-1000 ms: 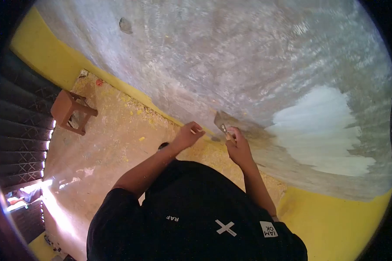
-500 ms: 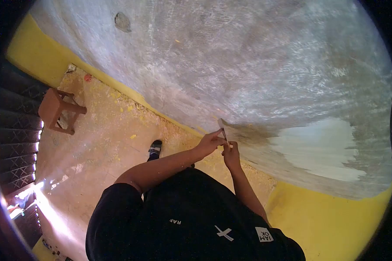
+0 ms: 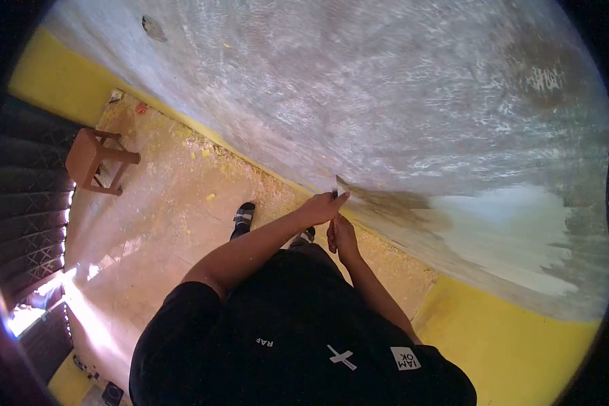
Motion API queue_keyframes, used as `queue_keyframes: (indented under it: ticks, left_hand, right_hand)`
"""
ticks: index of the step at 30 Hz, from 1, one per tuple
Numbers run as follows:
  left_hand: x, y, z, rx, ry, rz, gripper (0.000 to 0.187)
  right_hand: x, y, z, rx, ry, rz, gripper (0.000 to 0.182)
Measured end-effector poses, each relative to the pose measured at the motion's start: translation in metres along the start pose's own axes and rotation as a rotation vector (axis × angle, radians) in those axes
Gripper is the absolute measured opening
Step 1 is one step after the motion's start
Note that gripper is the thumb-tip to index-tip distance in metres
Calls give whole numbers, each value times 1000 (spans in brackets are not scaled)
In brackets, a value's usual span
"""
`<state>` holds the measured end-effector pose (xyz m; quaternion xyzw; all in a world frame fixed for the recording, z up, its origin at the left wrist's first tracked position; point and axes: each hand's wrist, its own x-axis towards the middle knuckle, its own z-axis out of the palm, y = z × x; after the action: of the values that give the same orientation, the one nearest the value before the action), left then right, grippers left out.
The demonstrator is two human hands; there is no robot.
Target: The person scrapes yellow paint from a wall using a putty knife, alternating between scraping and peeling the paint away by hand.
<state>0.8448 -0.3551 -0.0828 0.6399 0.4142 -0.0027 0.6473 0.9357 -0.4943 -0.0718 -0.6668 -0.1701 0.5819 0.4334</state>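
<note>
Just in front of my body, close to the wall, my two hands meet at a thin putty knife [image 3: 337, 183]. My right hand [image 3: 344, 238] is closed around its handle, lower down. My left hand [image 3: 323, 208] is up at the blade end, fingers bent against the tool and one finger stretched toward the wall. Part of the knife is hidden by the fingers. Behind it rises the grey, patchy wall [image 3: 386, 88]. To the right, a smooth whitish coat [image 3: 504, 227] covers part of that wall.
A brown plastic stool [image 3: 91, 159] stands on the floor at left, by a dark folding shutter [image 3: 27, 183]. Yellow flakes [image 3: 210, 197] and debris lie along the wall's foot. My sandalled foot [image 3: 245, 215] is on the floor. Yellow paint [image 3: 480, 345] covers the lower wall at right.
My left hand has shifted slightly left and up, and its fingers now lie along the blade. My right hand has moved a little left and down, gripping the handle. The view has tilted slightly.
</note>
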Motion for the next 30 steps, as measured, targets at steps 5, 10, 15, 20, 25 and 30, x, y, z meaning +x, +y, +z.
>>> queue_keyframes:
  ticks: [5, 10, 15, 20, 25, 30]
  left_hand:
    - [13, -16, 25, 672, 217, 564, 31]
    - [23, -23, 31, 681, 423, 700, 19]
    - [29, -31, 30, 767, 443, 697, 21]
    - [19, -41, 11, 777, 334, 625, 19]
    - [27, -27, -39, 851, 535, 571, 21]
    - [0, -26, -65, 825, 376, 479, 45]
  right_hand:
    - [9, 9, -5, 37, 16, -118, 34]
    - [17, 14, -7, 25, 43, -186, 31]
    - [26, 24, -5, -140, 29, -239, 18]
    - [43, 41, 12, -650, 136, -850, 19]
    - [71, -38, 32, -157, 67, -231, 35]
    - [63, -70, 41, -259, -38, -82, 38]
